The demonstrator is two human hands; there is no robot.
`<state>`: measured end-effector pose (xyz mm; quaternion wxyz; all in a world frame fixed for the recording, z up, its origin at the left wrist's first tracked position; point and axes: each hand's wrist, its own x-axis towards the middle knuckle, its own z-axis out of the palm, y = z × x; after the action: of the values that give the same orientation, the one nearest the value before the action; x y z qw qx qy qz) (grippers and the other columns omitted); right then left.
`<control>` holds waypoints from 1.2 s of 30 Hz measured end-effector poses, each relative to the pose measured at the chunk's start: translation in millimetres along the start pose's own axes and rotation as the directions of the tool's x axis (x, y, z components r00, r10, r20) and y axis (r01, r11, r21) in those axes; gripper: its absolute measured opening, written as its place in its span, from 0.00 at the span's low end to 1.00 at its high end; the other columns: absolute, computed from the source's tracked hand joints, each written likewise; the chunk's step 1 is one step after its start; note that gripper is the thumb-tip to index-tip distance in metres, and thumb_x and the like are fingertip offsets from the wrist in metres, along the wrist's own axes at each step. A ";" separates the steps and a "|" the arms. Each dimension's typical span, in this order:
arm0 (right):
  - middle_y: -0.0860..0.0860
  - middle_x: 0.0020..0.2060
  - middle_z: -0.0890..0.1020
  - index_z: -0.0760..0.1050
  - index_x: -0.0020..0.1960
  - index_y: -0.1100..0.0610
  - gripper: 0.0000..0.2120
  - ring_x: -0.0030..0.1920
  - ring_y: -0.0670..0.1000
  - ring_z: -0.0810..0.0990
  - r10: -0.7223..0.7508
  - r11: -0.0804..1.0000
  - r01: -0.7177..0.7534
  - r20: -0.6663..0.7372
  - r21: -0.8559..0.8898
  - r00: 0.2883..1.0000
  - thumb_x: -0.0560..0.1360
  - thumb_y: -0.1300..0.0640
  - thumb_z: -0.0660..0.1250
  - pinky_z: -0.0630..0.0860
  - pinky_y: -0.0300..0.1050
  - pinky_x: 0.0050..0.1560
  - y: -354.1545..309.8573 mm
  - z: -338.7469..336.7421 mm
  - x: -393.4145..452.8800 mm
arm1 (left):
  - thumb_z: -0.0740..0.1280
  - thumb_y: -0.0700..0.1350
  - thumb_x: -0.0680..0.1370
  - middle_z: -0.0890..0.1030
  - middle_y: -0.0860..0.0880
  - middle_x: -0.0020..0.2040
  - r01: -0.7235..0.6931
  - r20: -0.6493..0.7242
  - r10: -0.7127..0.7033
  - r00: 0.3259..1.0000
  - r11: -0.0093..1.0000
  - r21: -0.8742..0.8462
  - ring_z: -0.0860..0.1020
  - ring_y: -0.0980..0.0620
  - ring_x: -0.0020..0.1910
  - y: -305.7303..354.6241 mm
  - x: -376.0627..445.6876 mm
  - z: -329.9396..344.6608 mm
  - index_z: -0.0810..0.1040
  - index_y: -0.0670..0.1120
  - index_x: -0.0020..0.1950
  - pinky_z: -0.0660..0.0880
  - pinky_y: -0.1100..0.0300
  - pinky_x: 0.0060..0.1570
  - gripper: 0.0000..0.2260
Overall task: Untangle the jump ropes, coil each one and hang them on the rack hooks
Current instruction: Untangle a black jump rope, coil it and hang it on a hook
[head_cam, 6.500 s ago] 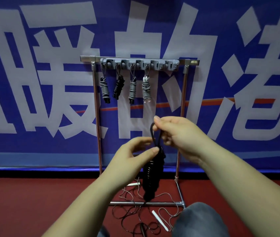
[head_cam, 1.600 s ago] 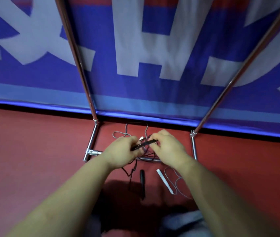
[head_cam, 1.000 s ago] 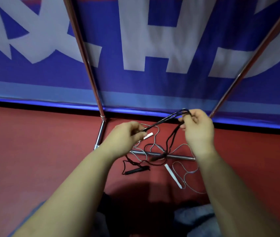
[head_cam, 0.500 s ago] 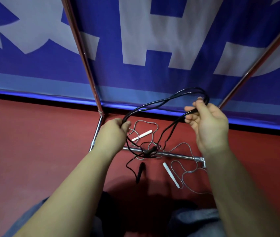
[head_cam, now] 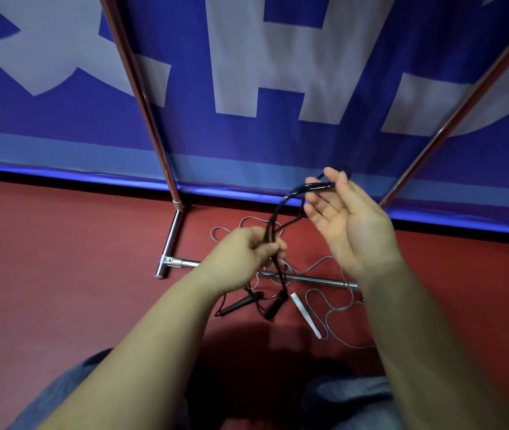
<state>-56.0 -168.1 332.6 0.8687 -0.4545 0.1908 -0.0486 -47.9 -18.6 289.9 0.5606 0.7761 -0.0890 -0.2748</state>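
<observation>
We see open red floor at 9 o'clock of the rack base bar and at 3 o'clock. The two slanted rack poles fence the gap at 12. The grey rope and black rope handles clutter the floor at 6 o'clock of the bar.

Black jump rope between both hands' grip
</observation>
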 end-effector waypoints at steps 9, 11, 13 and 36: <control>0.48 0.35 0.78 0.75 0.49 0.58 0.04 0.37 0.48 0.76 0.394 0.361 0.110 0.258 -0.926 0.882 0.75 0.63 0.66 0.72 0.38 0.44 31.4 -7.0 -8.4 | 0.57 0.40 0.81 0.84 0.51 0.34 -0.032 -0.186 -0.153 0.970 0.684 -0.729 0.81 0.56 0.30 16.5 2.4 -24.4 0.75 0.43 0.47 0.79 0.64 0.36 0.08; 0.47 0.34 0.77 0.73 0.44 0.54 0.05 0.38 0.47 0.75 0.363 0.352 0.123 0.256 -0.928 0.896 0.76 0.63 0.64 0.71 0.36 0.42 31.7 -8.0 -7.2 | 0.58 0.40 0.81 0.84 0.51 0.35 -0.050 -0.208 -0.179 0.962 0.630 -0.775 0.81 0.56 0.30 15.9 3.2 -26.3 0.75 0.43 0.47 0.80 0.64 0.35 0.07; 0.50 0.35 0.78 0.73 0.41 0.52 0.08 0.38 0.50 0.76 0.330 0.374 0.116 0.248 -0.920 0.911 0.76 0.64 0.63 0.74 0.41 0.44 32.1 -8.7 -4.9 | 0.58 0.40 0.81 0.84 0.51 0.35 -0.064 -0.216 -0.178 0.960 0.611 -0.789 0.82 0.56 0.30 15.6 4.0 -27.0 0.75 0.44 0.48 0.80 0.64 0.34 0.07; 0.46 0.52 0.77 0.71 0.49 0.43 0.25 0.48 0.44 0.76 -0.103 0.524 0.263 0.247 -0.810 0.964 0.73 0.74 0.54 0.70 0.26 0.44 30.2 -10.7 3.0 | 0.59 0.42 0.76 0.69 0.49 0.27 0.308 0.404 -0.149 0.902 0.879 -0.363 0.66 0.54 0.20 16.0 -10.5 -14.8 0.76 0.44 0.46 0.62 0.67 0.19 0.07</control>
<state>-60.0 -159.5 301.8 0.5491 -0.8330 0.0678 -0.0046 -46.2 -7.5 311.3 0.6502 0.5780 -0.0365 -0.4918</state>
